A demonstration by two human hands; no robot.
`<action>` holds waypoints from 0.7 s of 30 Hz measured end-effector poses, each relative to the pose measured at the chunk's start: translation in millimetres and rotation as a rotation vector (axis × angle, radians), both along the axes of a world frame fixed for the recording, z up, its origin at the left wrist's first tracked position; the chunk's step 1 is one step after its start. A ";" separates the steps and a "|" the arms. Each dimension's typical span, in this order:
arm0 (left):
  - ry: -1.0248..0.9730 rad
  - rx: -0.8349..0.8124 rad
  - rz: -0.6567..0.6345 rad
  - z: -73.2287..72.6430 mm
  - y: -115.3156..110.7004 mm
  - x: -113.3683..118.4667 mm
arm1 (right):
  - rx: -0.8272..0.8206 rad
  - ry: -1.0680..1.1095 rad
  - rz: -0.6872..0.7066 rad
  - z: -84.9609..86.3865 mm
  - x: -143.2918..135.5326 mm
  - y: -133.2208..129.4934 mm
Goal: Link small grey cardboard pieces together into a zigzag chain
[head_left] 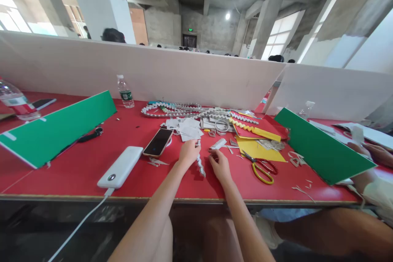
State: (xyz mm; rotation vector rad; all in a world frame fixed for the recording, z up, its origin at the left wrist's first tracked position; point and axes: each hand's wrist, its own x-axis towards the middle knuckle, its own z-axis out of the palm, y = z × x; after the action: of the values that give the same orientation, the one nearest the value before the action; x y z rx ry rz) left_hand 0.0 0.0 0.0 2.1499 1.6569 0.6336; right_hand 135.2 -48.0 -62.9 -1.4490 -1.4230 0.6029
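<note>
A short grey-and-white folded strip lies on the red worktop, its long axis running away from the person and its near end angled slightly right. The left hand pinches its far end; the right hand rests beside it, fingers loosely curled, grip unclear. Scissors lie to the right. The bottle has a green label, its writing too small to read.
</note>
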 end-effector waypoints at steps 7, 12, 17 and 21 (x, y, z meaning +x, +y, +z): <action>0.118 -0.040 -0.044 -18.8 1.8 12.2 | -0.151 -0.307 -0.270 24.9 17.4 33.3; 0.019 -0.054 -0.073 -16.6 -5.4 18.1 | 0.116 -0.521 -0.427 30.9 64.5 58.8; -0.338 0.002 -0.091 0.3 -16.7 26.5 | -0.046 -0.573 -0.512 4.0 94.8 58.8; -0.700 -0.170 -0.011 9.1 -12.2 27.8 | -0.161 -0.646 -0.485 0.8 95.3 54.4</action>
State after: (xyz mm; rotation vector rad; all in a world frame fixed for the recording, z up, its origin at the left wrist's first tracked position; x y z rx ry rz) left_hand 27.8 -12.2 9.1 1.5528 1.2525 1.0471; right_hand 230.5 6.4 -62.1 -2.1509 -1.4250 -0.0788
